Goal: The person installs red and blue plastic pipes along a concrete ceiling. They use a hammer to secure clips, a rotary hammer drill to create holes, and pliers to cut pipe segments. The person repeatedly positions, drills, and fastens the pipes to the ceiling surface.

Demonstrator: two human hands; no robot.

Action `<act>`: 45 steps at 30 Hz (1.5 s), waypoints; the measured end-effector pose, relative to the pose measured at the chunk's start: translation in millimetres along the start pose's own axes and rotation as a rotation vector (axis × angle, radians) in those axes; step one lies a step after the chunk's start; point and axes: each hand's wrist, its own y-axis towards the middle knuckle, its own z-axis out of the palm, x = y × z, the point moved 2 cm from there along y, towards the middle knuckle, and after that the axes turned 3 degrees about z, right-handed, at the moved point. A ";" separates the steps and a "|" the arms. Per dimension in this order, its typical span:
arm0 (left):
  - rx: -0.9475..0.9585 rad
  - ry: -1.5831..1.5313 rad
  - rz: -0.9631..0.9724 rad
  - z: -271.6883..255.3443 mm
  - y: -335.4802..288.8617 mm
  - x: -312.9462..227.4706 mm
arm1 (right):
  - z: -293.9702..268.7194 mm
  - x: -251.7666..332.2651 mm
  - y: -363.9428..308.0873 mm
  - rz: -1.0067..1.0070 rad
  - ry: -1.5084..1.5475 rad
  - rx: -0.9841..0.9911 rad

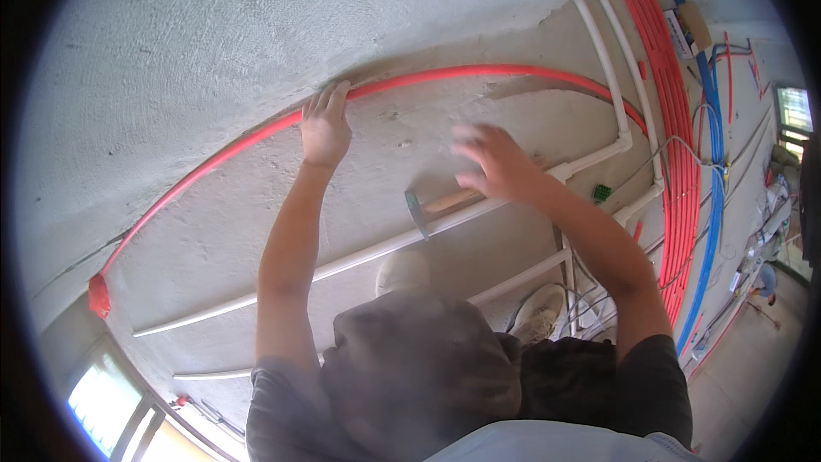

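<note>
Laying of a long red flexible plastic conduit [445,74] along the junction of grey concrete floor [256,222] and rough plastered wall [214,26], seen from above. Step in hand, as judged: seating the conduit into the corner, mid-run, with one end capped in red tape at lower left and the other curving off toward the bundle of red and blue pipes [684,145] at right.

Left hand [326,127]: arm fully extended, fingers curled over the conduit and pressing it against the wall base; grip closed around the tube from above.

Right hand [494,161]: blurred, fingers spread, palm down, holding nothing; hovering just above the wooden handle of a steel-headed hammer [432,205] lying across a white rigid plastic pipe [359,254] on the floor. Elbow bent, forearm angled in from lower right.

Next move, as judged: calls for a firm hold on the conduit by the left hand while the free hand takes up the hammer, with care not to let the springy tube lift from the corner.

Light shoes [540,312] visible below, beside further white pipes.
</note>
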 end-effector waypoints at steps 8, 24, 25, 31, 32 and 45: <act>0.075 -0.096 -0.139 -12.5 -41.9 -23.9 | 58.0 -9.0 115.1 0.100 0.011 -0.356; 0.252 -0.824 -0.518 25.6 -19.4 -48.8 | 83.1 -8.2 102.4 0.100 0.045 -0.567; 0.252 -0.836 -0.531 26.1 -20.7 -48.8 | 83.7 -8.5 102.4 0.103 0.051 -0.563; 0.253 -0.745 -0.531 31.7 -27.1 -52.5 | 84.8 -10.2 103.2 0.108 0.062 -0.562; 0.241 -0.737 -0.512 32.2 -27.7 -53.0 | 84.4 -10.1 102.9 0.101 0.066 -0.569; 0.187 -0.689 -0.478 33.5 -27.2 -59.4 | 86.1 -9.8 101.2 0.103 0.061 -0.564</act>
